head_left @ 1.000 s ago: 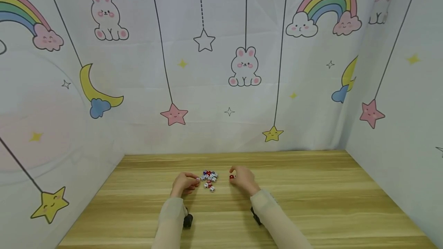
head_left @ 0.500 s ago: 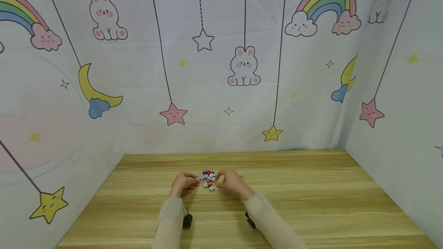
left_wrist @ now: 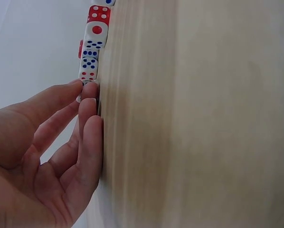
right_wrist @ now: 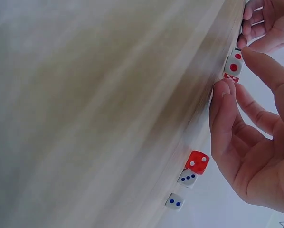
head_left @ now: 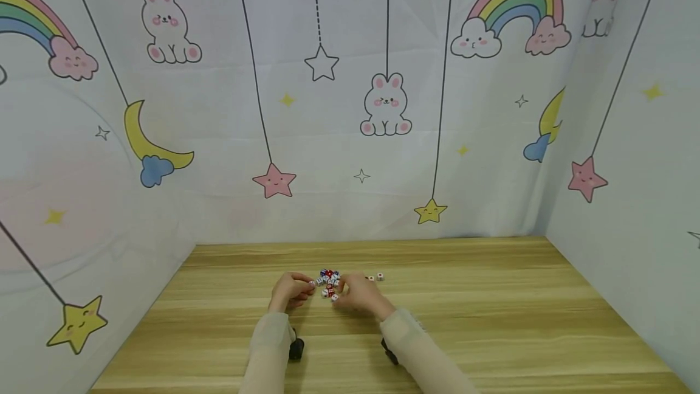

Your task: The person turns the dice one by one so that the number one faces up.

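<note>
My left hand (head_left: 294,290) stays at the left side of a pile of red and white dice (head_left: 330,275), pinching a white die (head_left: 312,283) between thumb and fingertips. In the left wrist view that die is mostly covered by the fingers (left_wrist: 90,107), in line with other dice (left_wrist: 89,63). My right hand (head_left: 361,293) is at the pile's right side, thumb and fingers apart and slightly bent. In the right wrist view, its thumb is close to a white die (right_wrist: 233,66) and its fingertips (right_wrist: 222,88) are low by a red die (right_wrist: 231,78).
To the right of the right hand, a red die (right_wrist: 197,162) and two white dice, one beside it (right_wrist: 187,178) and one farther along (right_wrist: 175,202), lie on the wooden table (head_left: 492,309). A patterned cloth backdrop (head_left: 339,211) rises behind the table.
My right hand has let go of a red die beside the white dice on the right and moved left to the pile. My left hand has stayed in place with its die.
</note>
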Motion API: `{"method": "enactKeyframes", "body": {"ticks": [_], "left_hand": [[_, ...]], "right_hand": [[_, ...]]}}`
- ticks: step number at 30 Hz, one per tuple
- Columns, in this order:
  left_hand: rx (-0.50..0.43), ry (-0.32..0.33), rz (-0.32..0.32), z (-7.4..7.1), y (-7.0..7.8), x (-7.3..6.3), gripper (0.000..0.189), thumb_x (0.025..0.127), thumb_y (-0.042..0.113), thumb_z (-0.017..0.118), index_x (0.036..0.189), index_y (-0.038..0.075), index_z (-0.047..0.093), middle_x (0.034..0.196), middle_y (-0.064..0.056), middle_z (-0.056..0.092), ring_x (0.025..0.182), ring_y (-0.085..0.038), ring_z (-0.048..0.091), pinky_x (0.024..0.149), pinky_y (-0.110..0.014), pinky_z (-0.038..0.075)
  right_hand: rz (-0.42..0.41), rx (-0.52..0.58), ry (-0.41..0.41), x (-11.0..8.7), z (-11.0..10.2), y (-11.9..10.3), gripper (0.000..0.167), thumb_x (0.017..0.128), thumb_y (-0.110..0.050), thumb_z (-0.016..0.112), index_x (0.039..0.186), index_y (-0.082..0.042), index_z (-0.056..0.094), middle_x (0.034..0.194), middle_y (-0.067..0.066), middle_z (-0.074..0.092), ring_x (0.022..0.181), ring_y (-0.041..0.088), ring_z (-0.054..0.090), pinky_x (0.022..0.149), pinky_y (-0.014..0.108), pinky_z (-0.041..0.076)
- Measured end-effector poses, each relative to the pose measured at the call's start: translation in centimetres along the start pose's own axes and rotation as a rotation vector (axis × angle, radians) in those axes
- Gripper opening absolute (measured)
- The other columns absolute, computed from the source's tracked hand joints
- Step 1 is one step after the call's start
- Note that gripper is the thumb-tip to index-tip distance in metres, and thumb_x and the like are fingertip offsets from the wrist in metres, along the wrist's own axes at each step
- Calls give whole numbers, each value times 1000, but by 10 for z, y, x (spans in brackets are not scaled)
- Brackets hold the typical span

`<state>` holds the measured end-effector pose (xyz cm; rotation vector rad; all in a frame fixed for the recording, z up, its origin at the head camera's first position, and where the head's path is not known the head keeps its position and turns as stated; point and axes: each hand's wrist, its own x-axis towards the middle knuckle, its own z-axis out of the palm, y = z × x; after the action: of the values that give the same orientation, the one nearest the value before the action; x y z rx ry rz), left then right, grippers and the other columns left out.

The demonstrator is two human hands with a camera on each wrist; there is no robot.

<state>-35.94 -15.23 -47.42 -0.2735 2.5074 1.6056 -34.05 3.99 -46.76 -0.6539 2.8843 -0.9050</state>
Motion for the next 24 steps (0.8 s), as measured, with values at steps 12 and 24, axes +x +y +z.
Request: {"method": "enactKeyframes", "body": {"ticks": [12, 24], "left_hand": [[-1, 2, 7, 1, 0, -1, 18, 80, 16, 65, 93, 5, 67, 65, -1, 66, 48, -8, 53, 45, -24, 46], [3, 7, 8, 1, 1, -3, 18, 80, 15, 65, 94, 4, 67, 66, -2, 67, 49, -8, 54, 46, -25, 46]], "right_hand": [[-3, -98, -13, 0, 0, -5, 13, 78, -26, 67, 79, -15, 59, 78, 0, 61, 55, 8, 42, 50, 23, 34], [-45, -133, 27, -1, -6, 2, 12, 73, -11, 67, 83, -14, 61, 86, 5, 64, 56, 8, 40, 49, 21, 32]]}}
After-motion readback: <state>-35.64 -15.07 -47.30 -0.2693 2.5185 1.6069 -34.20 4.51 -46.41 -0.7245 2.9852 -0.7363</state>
